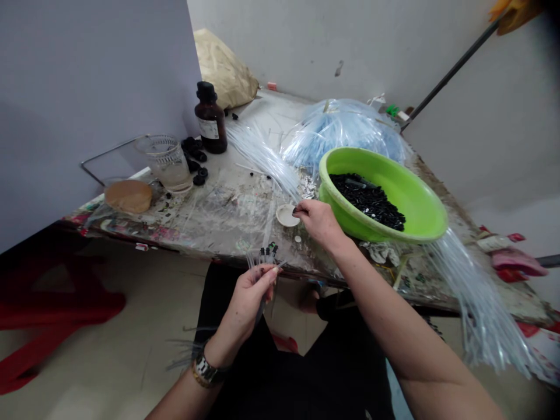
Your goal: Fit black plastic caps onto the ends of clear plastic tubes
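Clear strands [250,260] are being clamped between the thumb and fingers of the left hand [251,291], their upper ends fanning out near the table edge. Black caps [268,251] are being borne on several of these ends. By the right hand [318,223], a small dark piece [296,210] is being pinched between closed fingertips at the right side of a white dish [286,216]. The dish is being supported by the cluttered table [219,204], just left of a green basin [422,204], in which a heap of black pieces [371,201] is being contained. A loose bundle [262,157] is being laid out behind the dish, and a large coiled bundle [345,125] is being held up by the table behind the basin. Farther left, a brown bottle [210,122], a clear cup [170,169] and black rings [200,176] are being supported on the same surface. A metal watch [205,368] is being worn on the left wrist.
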`<state>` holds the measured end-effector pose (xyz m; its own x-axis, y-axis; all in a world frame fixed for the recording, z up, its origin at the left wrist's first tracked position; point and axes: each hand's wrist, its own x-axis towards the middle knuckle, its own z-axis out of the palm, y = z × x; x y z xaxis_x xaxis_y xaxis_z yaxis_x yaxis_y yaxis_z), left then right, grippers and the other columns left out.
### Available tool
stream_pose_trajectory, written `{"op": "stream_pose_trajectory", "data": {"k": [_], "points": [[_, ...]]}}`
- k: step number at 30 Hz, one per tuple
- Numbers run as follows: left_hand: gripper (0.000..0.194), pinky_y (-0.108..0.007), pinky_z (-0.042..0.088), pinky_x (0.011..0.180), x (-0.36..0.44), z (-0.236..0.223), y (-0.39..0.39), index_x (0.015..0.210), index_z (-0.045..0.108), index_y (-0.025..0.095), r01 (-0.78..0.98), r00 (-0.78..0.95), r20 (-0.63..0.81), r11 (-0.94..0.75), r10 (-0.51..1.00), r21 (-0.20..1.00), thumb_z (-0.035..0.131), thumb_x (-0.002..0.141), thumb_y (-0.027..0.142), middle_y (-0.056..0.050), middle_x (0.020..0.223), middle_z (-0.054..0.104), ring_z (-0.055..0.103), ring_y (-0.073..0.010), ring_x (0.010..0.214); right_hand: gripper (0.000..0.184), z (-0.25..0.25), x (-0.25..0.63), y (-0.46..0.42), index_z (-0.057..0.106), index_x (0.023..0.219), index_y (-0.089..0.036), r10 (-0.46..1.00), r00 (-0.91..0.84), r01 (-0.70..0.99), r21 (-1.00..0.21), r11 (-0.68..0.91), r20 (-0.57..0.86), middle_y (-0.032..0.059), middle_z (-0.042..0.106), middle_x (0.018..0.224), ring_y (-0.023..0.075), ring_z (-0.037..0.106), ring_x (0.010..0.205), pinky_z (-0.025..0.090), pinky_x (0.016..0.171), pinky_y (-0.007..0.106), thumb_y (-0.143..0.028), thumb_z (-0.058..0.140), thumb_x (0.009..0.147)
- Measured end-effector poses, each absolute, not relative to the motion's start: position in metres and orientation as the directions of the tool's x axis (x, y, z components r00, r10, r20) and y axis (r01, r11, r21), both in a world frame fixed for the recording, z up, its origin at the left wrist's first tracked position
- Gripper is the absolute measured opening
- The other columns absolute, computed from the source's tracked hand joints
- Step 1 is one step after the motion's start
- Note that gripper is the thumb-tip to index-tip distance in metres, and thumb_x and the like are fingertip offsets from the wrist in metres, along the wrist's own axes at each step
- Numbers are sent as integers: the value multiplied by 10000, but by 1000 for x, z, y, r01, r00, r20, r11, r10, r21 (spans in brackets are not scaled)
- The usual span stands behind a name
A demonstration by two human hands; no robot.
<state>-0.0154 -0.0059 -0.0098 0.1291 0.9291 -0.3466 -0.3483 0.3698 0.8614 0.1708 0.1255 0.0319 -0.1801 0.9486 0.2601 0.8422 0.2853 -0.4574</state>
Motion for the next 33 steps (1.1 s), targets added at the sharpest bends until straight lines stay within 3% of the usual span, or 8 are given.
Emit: {"op": "stream_pose_trajectory", "data": {"k": [17,26,29,33], "points": [[227,-203,318,470,-15,-11,-7,811,698,136,-353,123,-346,366,930,861,727,740,349,38,584,505,424,-66,483,132,26,166,130,727,774,-186,943,-193,907,-317,277,271,54,652,831,197,601,822,433,753,287,-166,608,827],[228,-201,314,467,-15,-12,-6,821,696,141,-363,120,-345,365,931,857,732,744,353,43,598,514,430,-61,486,129,28,160,124,734,756,-193,960,-201,940,-237,245,196,72,645,815,219,593,833,426,739,307,-176,621,814],[224,-199,318,473,-15,-14,-6,834,696,141,-359,122,-335,356,934,863,723,760,350,42,604,518,437,-61,493,121,29,161,123,732,751,-193,962,-175,927,-295,232,208,61,646,826,201,592,812,424,726,295,-181,625,809],[233,-194,316,471,-15,-12,-5,858,694,136,-360,106,-335,350,936,865,715,770,351,40,619,520,438,-57,494,108,31,166,121,700,693,-188,958,-104,841,-491,229,268,26,616,770,169,574,740,418,705,283,-188,639,783]]}}
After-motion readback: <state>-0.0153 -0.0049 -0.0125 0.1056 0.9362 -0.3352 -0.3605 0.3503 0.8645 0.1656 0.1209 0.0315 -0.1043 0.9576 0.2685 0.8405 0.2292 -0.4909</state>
